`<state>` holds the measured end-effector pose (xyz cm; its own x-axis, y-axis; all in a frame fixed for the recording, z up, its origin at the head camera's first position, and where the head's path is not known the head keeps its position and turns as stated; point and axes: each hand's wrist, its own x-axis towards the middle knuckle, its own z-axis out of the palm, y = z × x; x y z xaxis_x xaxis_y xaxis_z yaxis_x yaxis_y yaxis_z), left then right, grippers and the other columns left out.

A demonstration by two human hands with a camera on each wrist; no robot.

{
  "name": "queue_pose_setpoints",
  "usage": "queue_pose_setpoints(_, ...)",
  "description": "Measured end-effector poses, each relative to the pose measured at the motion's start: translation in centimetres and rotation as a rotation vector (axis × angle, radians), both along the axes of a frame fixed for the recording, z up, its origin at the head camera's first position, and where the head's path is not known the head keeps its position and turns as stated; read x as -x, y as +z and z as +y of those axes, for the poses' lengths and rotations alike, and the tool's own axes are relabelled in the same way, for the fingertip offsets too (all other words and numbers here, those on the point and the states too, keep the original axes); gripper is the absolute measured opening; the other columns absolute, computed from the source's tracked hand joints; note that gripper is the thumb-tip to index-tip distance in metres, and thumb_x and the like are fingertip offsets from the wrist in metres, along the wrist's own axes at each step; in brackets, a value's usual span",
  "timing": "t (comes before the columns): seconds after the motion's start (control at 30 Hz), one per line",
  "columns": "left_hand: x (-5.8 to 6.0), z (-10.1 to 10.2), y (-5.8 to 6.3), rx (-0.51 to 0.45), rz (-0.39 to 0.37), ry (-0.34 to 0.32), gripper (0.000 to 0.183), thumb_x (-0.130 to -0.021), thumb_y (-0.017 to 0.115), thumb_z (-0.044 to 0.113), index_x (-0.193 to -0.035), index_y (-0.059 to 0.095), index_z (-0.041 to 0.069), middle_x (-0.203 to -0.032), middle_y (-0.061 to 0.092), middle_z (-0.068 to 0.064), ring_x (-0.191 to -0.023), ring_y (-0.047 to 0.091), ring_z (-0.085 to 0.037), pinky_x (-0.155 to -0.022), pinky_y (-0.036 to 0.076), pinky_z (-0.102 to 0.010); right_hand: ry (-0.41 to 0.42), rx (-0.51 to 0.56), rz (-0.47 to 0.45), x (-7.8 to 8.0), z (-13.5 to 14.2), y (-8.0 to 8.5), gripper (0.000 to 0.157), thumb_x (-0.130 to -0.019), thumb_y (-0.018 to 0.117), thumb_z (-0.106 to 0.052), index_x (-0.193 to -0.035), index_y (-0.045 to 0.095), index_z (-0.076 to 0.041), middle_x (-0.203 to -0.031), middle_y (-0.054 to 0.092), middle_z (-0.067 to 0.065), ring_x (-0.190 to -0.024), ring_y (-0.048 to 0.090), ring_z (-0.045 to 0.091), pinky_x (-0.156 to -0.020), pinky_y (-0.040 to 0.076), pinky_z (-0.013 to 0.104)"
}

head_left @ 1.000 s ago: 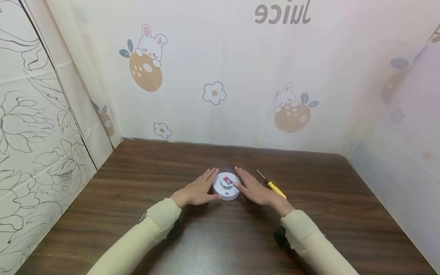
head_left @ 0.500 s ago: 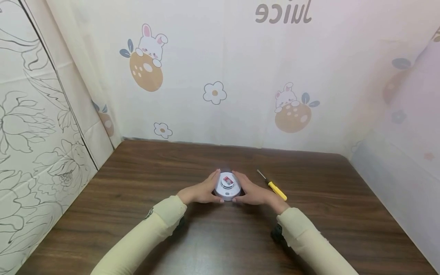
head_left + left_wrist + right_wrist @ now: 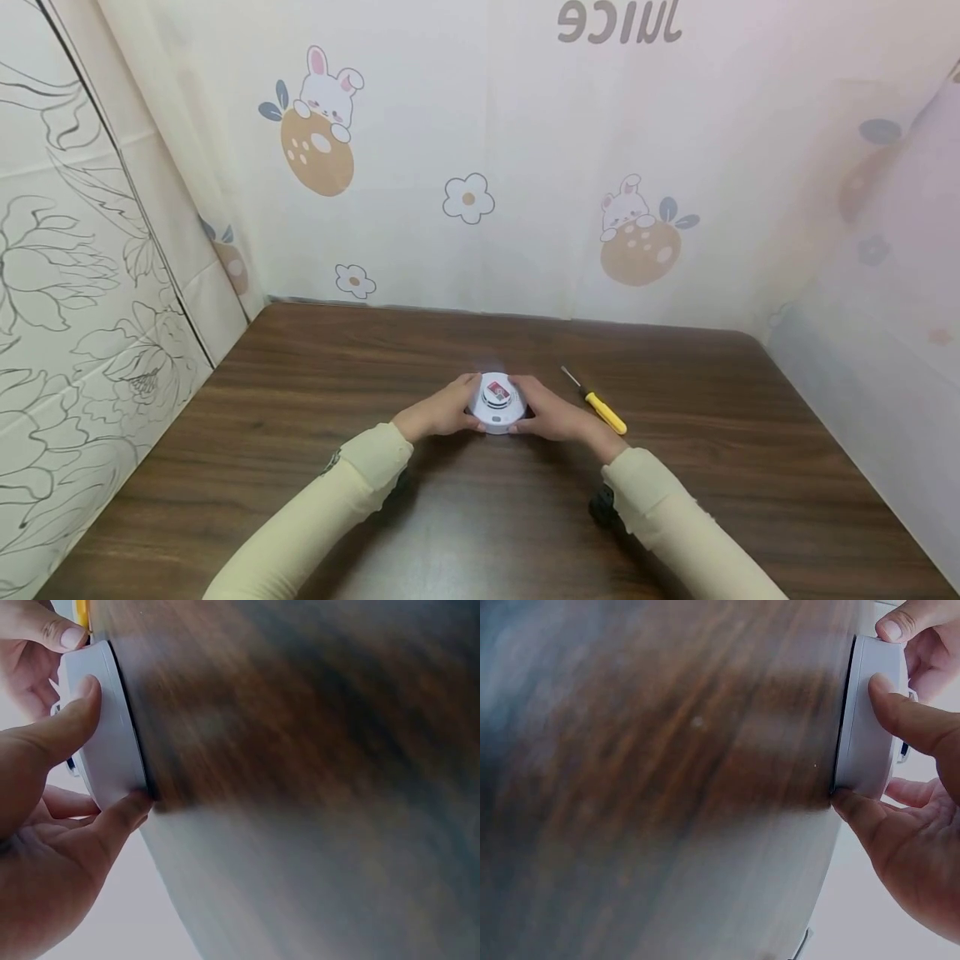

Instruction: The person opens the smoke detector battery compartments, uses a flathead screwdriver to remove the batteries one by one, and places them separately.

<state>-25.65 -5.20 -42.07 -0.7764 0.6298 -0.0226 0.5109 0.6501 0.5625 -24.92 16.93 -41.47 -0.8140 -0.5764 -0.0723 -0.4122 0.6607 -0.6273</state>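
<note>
A round white smoke detector (image 3: 497, 410) with a red label on its raised middle sits face up on the wooden table. My left hand (image 3: 447, 407) grips its left side, and my right hand (image 3: 553, 412) holds the right side. In the left wrist view the thumb lies on the side wall of the smoke detector (image 3: 116, 761), while a fingertip reaches its bottom edge. The right wrist view has the same grip mirrored on the smoke detector (image 3: 868, 724), whose dark base line lies right at the tabletop.
To the right of my right hand lies a screwdriver (image 3: 600, 408) with a yellow handle, its tip pointing away to the upper left. Printed curtains (image 3: 465, 250) hang behind the dark wooden table (image 3: 360, 350) and along both sides.
Both hands have closed in from flat beside the smoke detector to gripping its sides, thumbs at the near edge. The screwdriver stays where it was.
</note>
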Motion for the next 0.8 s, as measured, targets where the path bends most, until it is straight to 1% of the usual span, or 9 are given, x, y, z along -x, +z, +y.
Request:
queue_pose_setpoints(0.17,-0.12,-0.01,0.15,0.006,-0.005,0.015,0.081,-0.086,0.072,0.019,-0.144,0.024,-0.012,-0.148,0.026,-0.029,-0.137,0.028,-0.035,-0.113,0.025,-0.041,0.007,-0.003,-0.007,0.07,-0.01,0.13,0.081,-0.087,0.072,-0.018,-0.146,0.022,0.006,-0.147,0.028,0.024,-0.134,0.03,0.035,-0.112,0.026,0.051)
queue_pose_setpoints(0.43,0.04,-0.27,0.32,0.018,-0.029,0.015,0.078,-0.09,0.066,0.02,-0.144,0.021,-0.014,-0.149,0.022,-0.03,-0.139,0.023,-0.035,-0.115,0.021,-0.042,0.004,-0.005,-0.023,0.23,0.07,0.48,0.079,-0.088,0.07,-0.019,-0.146,0.023,0.005,-0.148,0.029,0.023,-0.135,0.03,0.036,-0.111,0.026,0.052)
queue_pose_setpoints(0.67,0.04,-0.42,0.44,0.01,-0.024,0.012,0.074,-0.093,0.062,0.022,-0.144,0.022,-0.013,-0.149,0.024,-0.029,-0.139,0.024,-0.034,-0.114,0.022,-0.042,-0.02,0.024,-0.03,0.19,0.28,0.62,0.075,-0.09,0.068,-0.023,-0.146,0.027,0.004,-0.147,0.033,0.022,-0.135,0.031,0.036,-0.111,0.027,0.052)
queue_pose_setpoints(0.8,0.02,-0.46,0.53,0.0,-0.029,0.023,0.071,-0.094,0.061,0.022,-0.144,0.024,-0.012,-0.149,0.026,-0.028,-0.138,0.026,-0.033,-0.114,0.023,-0.043,-0.025,0.044,-0.021,0.22,0.46,0.45,0.073,-0.091,0.067,-0.026,-0.146,0.029,0.004,-0.147,0.035,0.022,-0.135,0.032,0.036,-0.11,0.028,0.053)
